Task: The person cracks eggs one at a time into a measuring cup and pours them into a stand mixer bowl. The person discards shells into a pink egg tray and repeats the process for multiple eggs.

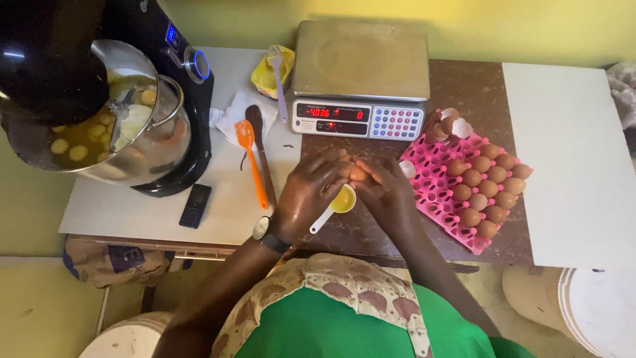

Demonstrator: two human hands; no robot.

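Left hand (308, 192), right hand (384, 192) together

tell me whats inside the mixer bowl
The mixer bowl holds several whole egg yolks floating in clear liquid, seen through its lid. The black mixer head covers the bowl's upper left part, so whatever lies there is hidden.

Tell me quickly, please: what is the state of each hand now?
Left hand: closed around the brown egg, above the small white cup.
Right hand: closed on the same egg from the other side.
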